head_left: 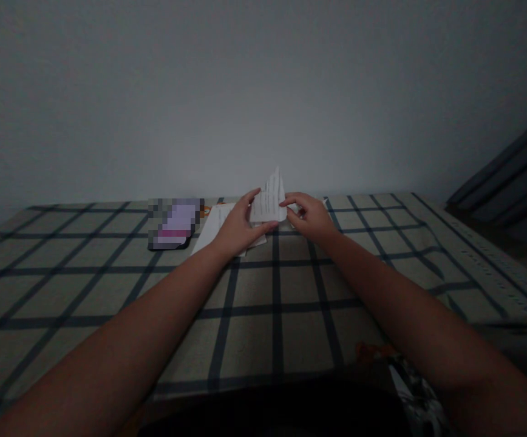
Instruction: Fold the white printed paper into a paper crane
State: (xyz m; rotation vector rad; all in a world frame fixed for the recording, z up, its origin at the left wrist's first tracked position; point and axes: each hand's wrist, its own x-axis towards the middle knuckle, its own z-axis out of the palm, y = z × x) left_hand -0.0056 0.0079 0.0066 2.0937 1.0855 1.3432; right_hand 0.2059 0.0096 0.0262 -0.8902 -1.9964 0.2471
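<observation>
Both hands hold a folded sheet of printed paper (269,200) above the far part of the table, its pointed top edge standing up. My left hand (240,224) grips the lower left side, with the thumb along the bottom edge. At the right edge, my right hand (308,213) pinches the paper between bent fingers and thumb. Beneath my left hand lie loose white papers (207,229) on the cloth, partly covered by the hand. Something pale shows behind my right hand, too hidden to name.
A phone (179,221), its screen lit and blurred out, lies left of the papers. The checked tablecloth (254,303) covers the table up to a plain wall (263,91). Dark striped fabric (513,176) hangs at the far right.
</observation>
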